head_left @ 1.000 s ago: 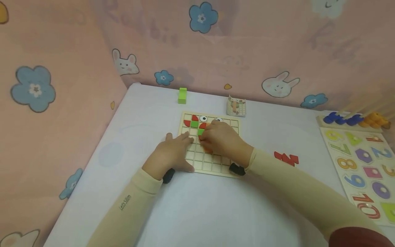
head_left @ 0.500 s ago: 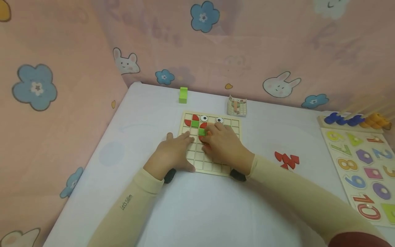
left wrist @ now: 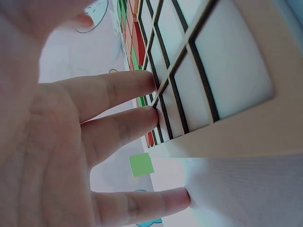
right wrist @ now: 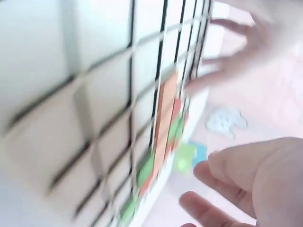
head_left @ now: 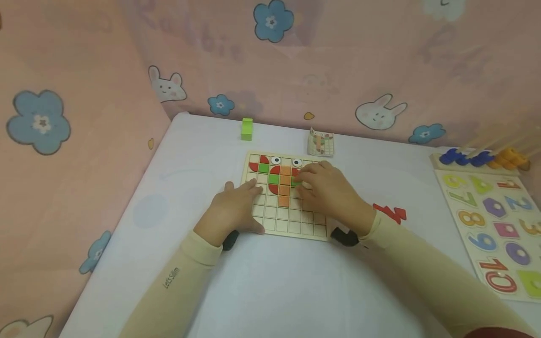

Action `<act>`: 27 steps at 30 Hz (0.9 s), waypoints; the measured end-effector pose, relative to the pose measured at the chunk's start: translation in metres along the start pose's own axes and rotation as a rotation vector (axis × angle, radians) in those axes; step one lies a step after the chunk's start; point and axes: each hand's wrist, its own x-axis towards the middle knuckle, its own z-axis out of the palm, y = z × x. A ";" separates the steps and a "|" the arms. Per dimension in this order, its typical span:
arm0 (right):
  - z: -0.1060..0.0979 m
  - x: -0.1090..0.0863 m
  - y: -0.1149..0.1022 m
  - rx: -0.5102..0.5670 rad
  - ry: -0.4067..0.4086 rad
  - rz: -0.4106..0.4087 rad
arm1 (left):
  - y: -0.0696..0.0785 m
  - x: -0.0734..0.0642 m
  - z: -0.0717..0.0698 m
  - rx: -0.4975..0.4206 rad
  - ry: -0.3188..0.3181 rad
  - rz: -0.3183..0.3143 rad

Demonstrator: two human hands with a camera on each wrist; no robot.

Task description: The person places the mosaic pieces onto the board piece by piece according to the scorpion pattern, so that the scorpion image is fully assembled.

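White table in front of me, grid board [head_left: 283, 226] lying mid-table, green block [head_left: 247, 129] and a little picture card [head_left: 321, 142] behind it. Off to the right there's some red pieces [head_left: 395, 216], maybe overlapping, then a number board [head_left: 489, 229].

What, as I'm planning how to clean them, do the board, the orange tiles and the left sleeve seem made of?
Board: probably wood, matte, judging by its pale tan colour.
Orange tiles: smooth-looking, perhaps painted wood; their flat, even colour leaves plastic possible.
Left sleeve: matte, stretchy-looking fabric, judging by its close fit.
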 end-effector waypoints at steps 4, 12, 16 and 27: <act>-0.016 -0.031 0.031 0.010 -0.058 0.200 | -0.001 0.000 0.001 -0.011 0.003 -0.005; -0.037 -0.086 0.100 0.064 -0.275 0.521 | -0.003 0.000 0.001 -0.034 0.005 -0.003; -0.032 -0.098 0.111 0.051 -0.277 0.482 | -0.003 0.000 0.002 -0.036 0.005 -0.003; -0.016 -0.103 0.101 0.053 -0.105 0.334 | -0.001 0.001 0.002 -0.031 -0.009 0.003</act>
